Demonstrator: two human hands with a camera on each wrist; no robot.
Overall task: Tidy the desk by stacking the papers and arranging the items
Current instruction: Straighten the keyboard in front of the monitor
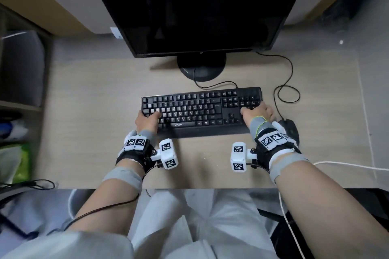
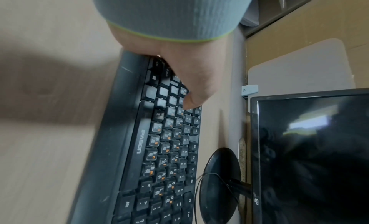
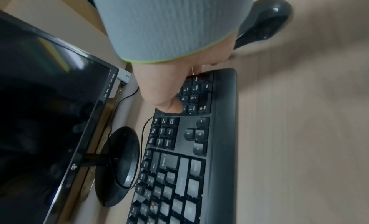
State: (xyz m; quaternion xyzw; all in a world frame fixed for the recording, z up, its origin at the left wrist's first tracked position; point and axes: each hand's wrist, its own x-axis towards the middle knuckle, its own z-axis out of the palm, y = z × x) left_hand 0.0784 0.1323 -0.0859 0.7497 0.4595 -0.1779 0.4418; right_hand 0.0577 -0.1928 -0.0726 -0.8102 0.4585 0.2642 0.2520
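Observation:
A black keyboard (image 1: 200, 109) lies on the beige desk (image 1: 94, 101) in front of the monitor stand. My left hand (image 1: 147, 120) grips its left end; the left wrist view shows the thumb (image 2: 191, 99) lying on the keys of the keyboard (image 2: 159, 148) and the fingers wrapped over the end. My right hand (image 1: 257, 113) grips the right end. In the right wrist view its thumb (image 3: 171, 106) presses beside the number pad of the keyboard (image 3: 189, 148), with the fingers curled round the end. No papers are in view.
A black mouse (image 1: 291, 129) sits just right of my right wrist, its cable (image 1: 288, 90) looping behind. The dark monitor (image 1: 189, 6) on a round stand (image 1: 201, 68) fills the back. Shelves (image 1: 19, 69) with a green pack (image 1: 21, 162) stand left.

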